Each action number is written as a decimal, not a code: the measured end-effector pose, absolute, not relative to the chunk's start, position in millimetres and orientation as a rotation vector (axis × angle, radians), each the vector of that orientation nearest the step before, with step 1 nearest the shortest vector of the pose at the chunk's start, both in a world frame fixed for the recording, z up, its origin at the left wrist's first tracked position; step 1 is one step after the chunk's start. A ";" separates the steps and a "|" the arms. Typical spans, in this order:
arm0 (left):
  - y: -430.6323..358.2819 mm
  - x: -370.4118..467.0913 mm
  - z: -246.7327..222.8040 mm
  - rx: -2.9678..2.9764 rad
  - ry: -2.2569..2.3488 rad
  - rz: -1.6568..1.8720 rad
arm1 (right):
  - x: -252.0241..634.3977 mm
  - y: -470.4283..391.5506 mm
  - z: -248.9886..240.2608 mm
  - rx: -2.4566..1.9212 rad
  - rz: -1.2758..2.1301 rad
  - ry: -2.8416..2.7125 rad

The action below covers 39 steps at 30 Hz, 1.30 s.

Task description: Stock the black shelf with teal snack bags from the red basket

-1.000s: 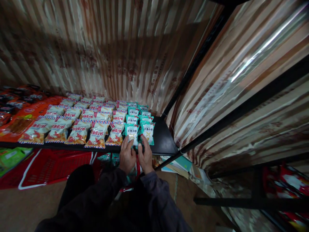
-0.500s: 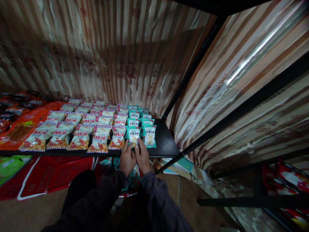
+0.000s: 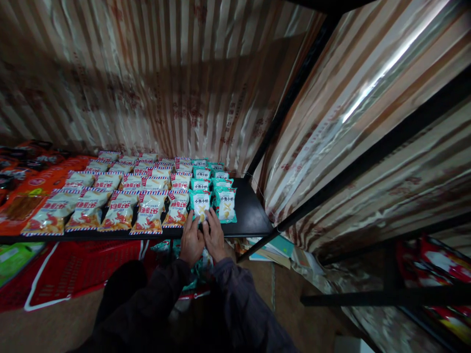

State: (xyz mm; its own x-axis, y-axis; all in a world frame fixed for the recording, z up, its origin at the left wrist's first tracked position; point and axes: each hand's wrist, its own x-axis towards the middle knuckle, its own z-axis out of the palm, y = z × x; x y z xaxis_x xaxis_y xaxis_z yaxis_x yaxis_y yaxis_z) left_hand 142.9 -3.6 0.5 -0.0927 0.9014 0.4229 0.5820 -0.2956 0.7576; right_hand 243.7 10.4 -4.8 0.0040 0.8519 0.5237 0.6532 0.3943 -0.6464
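A small teal-and-white snack bag [image 3: 201, 202] leans at the front edge of a black shelf [image 3: 253, 211]. My left hand [image 3: 192, 241] is closed on its lower left corner, fingers at the side and thumb near the bottom. At the lower right corner, my right hand [image 3: 215, 236] grips the same bag; the undersides of both hands are hidden. Close on the right stands a matching teal bag [image 3: 225, 205], apart from my fingers. More teal bags [image 3: 201, 185] are lined up behind. To the left is a white-and-orange snack bag [image 3: 176, 208] with a striped edge.
Rows of white-and-orange bags [image 3: 119, 211] and orange packets [image 3: 25, 203] fill the shelf's left side. Below are a red basket [image 3: 88, 269] and more teal bags [image 3: 198, 274]. A black slanted post [image 3: 294, 223] stands at the right, before striped curtain-like sheeting [image 3: 176, 73].
The view has shifted slightly. Both hands stay at the lower corners of the same teal snack bag, with only a small shift of the fingers.
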 end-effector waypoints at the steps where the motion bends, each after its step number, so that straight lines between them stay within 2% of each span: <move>1: -3.8 143.0 -1.0 1.862 1.612 1.349 | 244.2 9.3 -4.8 -1.325 0.245 -1.735; 10: -10.2 144.9 -2.6 1.987 1.603 1.359 | 269.6 6.5 10.3 -1.400 -0.146 -1.649; 16: -15.3 150.3 -1.7 2.098 1.581 1.331 | 290.9 27.1 11.3 -1.527 -0.110 -1.624; 39: -18.2 147.0 -1.7 2.308 1.721 1.281 | 296.8 34.5 1.1 -1.504 -0.041 -1.643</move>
